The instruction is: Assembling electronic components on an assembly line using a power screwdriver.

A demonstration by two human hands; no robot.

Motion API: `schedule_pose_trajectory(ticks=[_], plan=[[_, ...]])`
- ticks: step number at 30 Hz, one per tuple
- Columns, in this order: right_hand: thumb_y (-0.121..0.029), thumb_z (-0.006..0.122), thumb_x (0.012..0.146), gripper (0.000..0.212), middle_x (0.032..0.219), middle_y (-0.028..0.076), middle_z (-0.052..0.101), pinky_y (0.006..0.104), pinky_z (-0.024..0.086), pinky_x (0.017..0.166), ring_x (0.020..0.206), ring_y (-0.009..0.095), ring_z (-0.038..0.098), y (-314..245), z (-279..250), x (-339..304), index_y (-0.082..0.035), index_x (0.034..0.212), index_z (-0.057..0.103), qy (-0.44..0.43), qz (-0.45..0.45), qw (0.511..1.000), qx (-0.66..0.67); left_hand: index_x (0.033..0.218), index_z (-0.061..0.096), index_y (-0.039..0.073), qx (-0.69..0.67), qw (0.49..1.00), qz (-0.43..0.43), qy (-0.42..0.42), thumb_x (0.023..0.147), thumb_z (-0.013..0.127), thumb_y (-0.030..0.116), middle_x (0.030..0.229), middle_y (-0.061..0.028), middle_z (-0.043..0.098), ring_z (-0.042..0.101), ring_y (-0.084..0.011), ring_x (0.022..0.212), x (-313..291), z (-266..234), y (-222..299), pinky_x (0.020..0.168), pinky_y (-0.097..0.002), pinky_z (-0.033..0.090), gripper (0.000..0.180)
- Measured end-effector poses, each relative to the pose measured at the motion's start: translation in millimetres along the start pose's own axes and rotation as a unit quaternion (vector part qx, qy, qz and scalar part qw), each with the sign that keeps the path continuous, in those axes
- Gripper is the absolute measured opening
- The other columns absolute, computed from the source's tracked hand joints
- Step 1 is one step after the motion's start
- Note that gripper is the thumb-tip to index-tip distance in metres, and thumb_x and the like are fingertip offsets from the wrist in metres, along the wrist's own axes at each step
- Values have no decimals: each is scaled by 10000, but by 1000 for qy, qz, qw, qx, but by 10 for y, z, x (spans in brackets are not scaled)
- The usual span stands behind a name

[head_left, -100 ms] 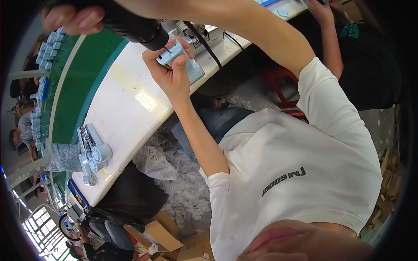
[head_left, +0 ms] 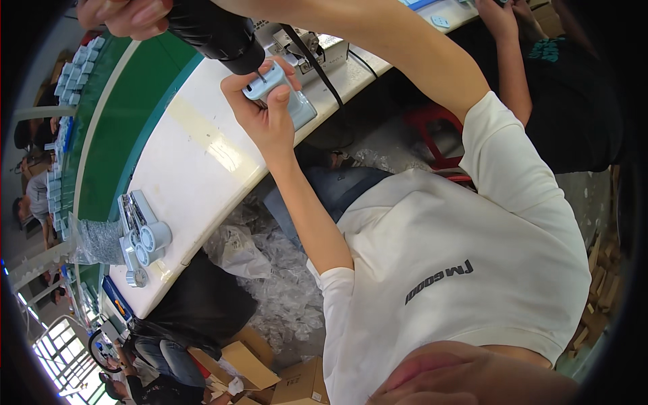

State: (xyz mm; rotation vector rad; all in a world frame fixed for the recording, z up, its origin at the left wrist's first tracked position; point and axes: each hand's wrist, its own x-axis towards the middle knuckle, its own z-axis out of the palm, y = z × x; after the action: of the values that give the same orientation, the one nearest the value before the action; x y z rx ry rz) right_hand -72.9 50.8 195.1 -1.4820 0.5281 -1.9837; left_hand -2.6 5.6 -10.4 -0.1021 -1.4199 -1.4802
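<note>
My left hand (head_left: pixel 260 118) is closed around a light blue plastic housing (head_left: pixel 271 82) with rounded corners and a small dark slot in its upper face. The thumb presses on its near side. At the top left, my right hand (head_left: pixel 128 15) grips a black electric screwdriver (head_left: pixel 219 37), partly cut off by the picture's edge. Its thin bit points down onto the upper face of the housing; whether a screw is under the tip is too small to tell. My right forearm crosses above the left hand.
A white bench (head_left: pixel 196 158) borders a green conveyor belt (head_left: pixel 111 135). Several light blue parts (head_left: pixel 145 233) lie beside a clear bag of small metal pieces (head_left: pixel 98 239). A metal machine (head_left: pixel 324 57) with a black cable stands past my left hand. Another person (head_left: pixel 567 94) works at the right.
The screwdriver and my right hand have shifted slightly right and down in the picture. My left hand and the housing stay nearly in place.
</note>
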Motion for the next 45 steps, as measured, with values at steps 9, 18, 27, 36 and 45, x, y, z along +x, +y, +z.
schedule_pose_trajectory(ticks=[9,18,27,36,45], plan=[[-699,334,880,760,427,26,439,218,359,357,349,86,425,-164,95,-90,-49,499,434,13,24,995,-94,1036,383,78,46,999,11,-7,867,655,291,796,-158,579,569,-186,616,-14,-14,54,600,-262,451,385],[-674,397,879,655,489,10,438,227,335,341,354,82,410,-265,72,-187,-46,707,474,-47,-23,999,12,1026,419,58,20,999,30,23,844,692,297,800,-137,570,577,-185,649,-97,45,56,607,-263,456,406],[-759,434,787,784,609,33,468,208,354,475,482,100,431,149,-1134,-1166,9,930,500,156,27,972,-171,1048,411,67,124,980,139,62,883,613,412,728,-132,559,551,-174,586,-27,0,362,536,-248,429,432],[-746,452,798,821,639,23,453,208,317,454,492,76,410,460,-1238,-1379,48,1003,482,232,6,942,-244,1020,559,64,613,789,46,-2,834,690,304,766,-106,636,622,-219,651,1459,-1099,178,596,-313,477,331],[-608,414,912,657,627,45,487,215,320,439,482,80,420,522,-1266,-1366,41,957,507,221,-28,943,-246,1423,280,66,751,658,-4,-53,828,614,480,1312,-226,459,529,-370,1095,1885,-2211,-353,908,-507,380,798]])
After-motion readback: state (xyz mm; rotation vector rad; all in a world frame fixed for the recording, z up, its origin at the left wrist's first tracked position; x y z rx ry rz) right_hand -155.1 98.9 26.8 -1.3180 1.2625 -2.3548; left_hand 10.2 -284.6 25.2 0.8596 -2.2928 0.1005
